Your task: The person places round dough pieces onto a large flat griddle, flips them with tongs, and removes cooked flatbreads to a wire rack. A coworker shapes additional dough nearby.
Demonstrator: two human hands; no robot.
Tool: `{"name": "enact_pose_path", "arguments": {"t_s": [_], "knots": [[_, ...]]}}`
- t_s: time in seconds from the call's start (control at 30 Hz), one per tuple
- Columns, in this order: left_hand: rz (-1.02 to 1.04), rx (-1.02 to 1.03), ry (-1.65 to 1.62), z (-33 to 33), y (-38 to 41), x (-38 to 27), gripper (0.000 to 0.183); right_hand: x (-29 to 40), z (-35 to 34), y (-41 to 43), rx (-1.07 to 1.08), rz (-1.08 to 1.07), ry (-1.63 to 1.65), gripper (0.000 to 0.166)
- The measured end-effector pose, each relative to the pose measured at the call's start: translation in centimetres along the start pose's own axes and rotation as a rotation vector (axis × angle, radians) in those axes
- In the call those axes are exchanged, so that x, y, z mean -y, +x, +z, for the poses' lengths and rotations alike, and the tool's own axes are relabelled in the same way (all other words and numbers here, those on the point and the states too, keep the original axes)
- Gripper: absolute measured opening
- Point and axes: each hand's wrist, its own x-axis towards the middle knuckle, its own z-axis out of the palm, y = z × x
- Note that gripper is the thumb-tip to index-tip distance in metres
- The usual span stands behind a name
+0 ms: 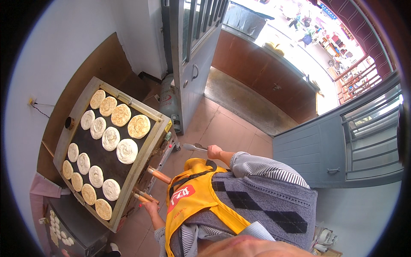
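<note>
My left hand (151,207) is closed on the end of a wooden handle (141,197) at the near side of a griddle; another such handle lies right beside it. A thicker wooden handle (160,176) sticks out farther along the same side. In my right hand (214,151) are metal tongs (194,147), held over the floor, away from the griddle. Rows of round, coiled flatbreads lie on the black griddle plate (96,153). Those in the two outer rows, such as one browned flatbread (139,126), are golden; the inner rows hold pale ones, such as one flatbread (127,151).
A dark table (80,221) with small dough pieces stands at the lower left. Behind the griddle's upper corner are a gas cylinder (168,99) and an open grey door (196,77). A brown counter (257,70) faces a street with people. A grey panelled door (308,147) is at right.
</note>
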Motion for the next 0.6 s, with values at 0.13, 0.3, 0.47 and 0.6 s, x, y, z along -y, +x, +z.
{"name": "enact_pose_path", "arguments": {"t_s": [0.13,0.3,0.47,0.6], "knots": [[-0.028,0.006,-0.019,-0.5,-0.4,-0.1,0.069,0.8,-0.5,-0.7,-0.017,0.069,0.115,0.026],[-0.042,0.006,-0.005,-0.9,-1.9,-1.5,0.069,0.5,-0.5,-0.5,-0.005,0.04,0.087,0.026],[-0.042,0.019,0.011,-1.2,-2.4,-1.9,0.07,0.1,0.2,0.1,-0.022,0.039,0.106,0.027],[-0.054,0.028,0.036,-1.2,-2.1,-1.8,0.07,0.2,0.2,0.1,-0.017,0.052,0.114,0.027]]}}
